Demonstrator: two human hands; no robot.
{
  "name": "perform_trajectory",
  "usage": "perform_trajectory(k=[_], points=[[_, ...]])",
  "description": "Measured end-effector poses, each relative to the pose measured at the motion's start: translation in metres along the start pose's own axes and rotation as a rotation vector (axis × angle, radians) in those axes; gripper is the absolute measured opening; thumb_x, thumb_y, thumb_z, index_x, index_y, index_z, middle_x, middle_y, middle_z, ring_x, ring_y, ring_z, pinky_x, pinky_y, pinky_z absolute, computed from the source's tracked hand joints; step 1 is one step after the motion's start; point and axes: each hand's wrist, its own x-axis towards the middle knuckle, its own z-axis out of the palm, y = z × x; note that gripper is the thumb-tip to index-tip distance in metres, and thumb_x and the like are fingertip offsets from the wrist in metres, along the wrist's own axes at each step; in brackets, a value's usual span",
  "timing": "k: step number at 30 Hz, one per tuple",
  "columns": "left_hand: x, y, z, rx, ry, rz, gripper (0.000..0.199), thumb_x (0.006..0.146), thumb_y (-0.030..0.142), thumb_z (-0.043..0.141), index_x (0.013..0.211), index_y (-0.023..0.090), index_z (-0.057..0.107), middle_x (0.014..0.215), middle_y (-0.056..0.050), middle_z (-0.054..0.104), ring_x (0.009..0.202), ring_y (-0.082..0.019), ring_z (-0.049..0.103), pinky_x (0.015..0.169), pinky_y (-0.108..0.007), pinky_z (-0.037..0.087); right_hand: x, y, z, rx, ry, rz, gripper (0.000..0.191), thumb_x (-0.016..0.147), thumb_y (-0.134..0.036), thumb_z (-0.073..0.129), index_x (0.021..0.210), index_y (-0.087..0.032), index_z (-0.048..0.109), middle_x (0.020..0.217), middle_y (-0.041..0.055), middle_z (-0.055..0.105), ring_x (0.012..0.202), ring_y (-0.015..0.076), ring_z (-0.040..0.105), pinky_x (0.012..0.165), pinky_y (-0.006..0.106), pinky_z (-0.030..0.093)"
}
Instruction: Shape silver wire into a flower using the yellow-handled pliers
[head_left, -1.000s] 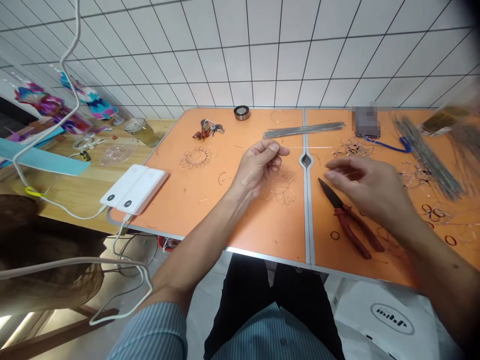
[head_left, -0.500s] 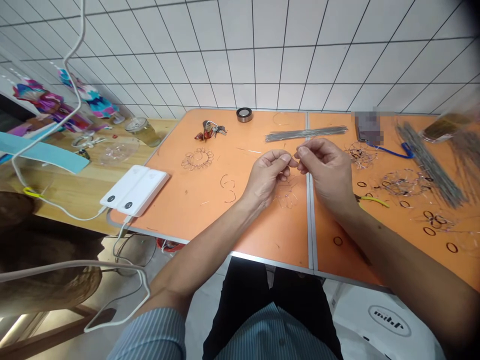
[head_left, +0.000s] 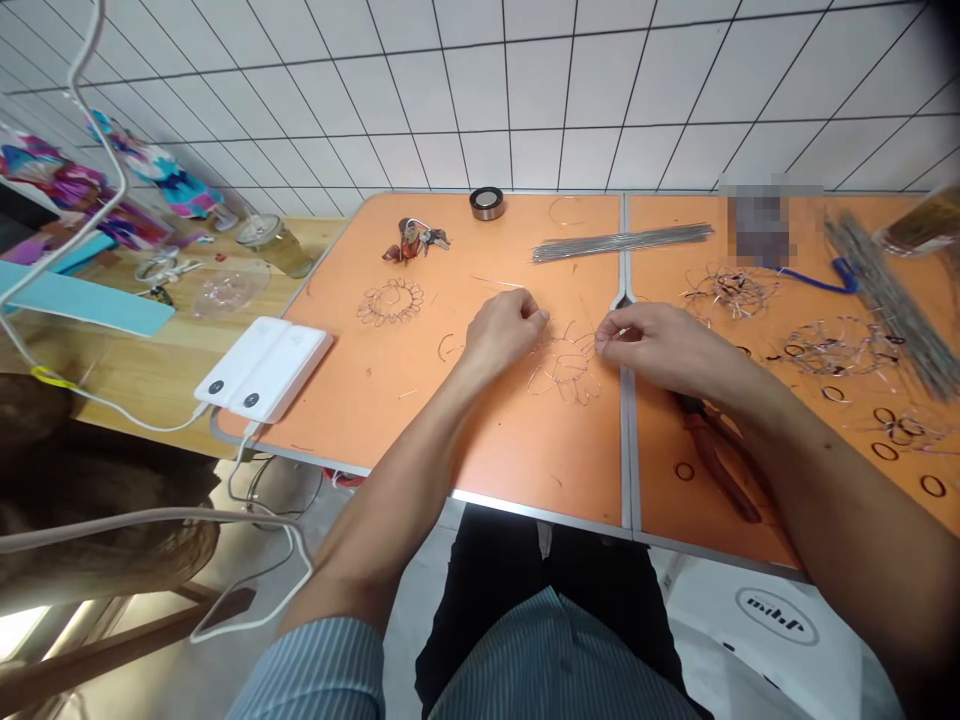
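A thin wire flower shape [head_left: 568, 372] lies on the orange table between my hands. My left hand [head_left: 504, 328] is at its upper left, fingers curled together; what they hold, if anything, is too small to tell. Over the metal seam, my right hand [head_left: 643, 338] has thumb and forefinger pinched at the flower's right edge, on something too fine to make out. Red-handled pliers [head_left: 712, 452] lie partly under my right forearm. A round wire ring with loops [head_left: 391, 302] sits farther left.
Behind are keys [head_left: 417, 240], a tape roll [head_left: 487, 203] and a bundle of straight wires [head_left: 622, 242]. Wire tangles [head_left: 836, 345] and black rings [head_left: 933, 486] spread at right. White power banks [head_left: 264, 370] with cables lie at left.
My hands have moved apart and down, uncovering the wire flower between them. The red-handled pliers now show below my right forearm. The view has shifted slightly.
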Motion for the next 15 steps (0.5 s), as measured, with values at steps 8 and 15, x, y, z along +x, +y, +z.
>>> perform_trajectory(k=[8,15], points=[[0.005,-0.008,0.002,-0.07,-0.015,-0.009,0.023,0.095,0.023,0.071,0.075,0.024,0.06,0.087,-0.005,0.07,0.084,-0.023,0.056,0.083,-0.038,0.039,0.006,0.007,0.028,-0.003,0.041,-0.059,0.011,0.086,-0.023,0.071,0.081,-0.027,0.08,0.092,0.0029,0.087,0.093,0.0279,0.079,0.08,0.039,0.052],[0.006,-0.015,-0.003,-0.163,0.0,-0.028,0.025,0.089,0.02,0.082,0.071,0.024,0.065,0.082,-0.006,0.066,0.084,-0.025,0.054,0.088,-0.037,0.043,0.013,0.012,0.042,0.045,0.141,-0.098,0.014,0.086,-0.017,0.073,0.078,-0.026,0.08,0.087,0.0037,0.085,0.082,0.0256,0.076,0.072,0.038,0.051]])
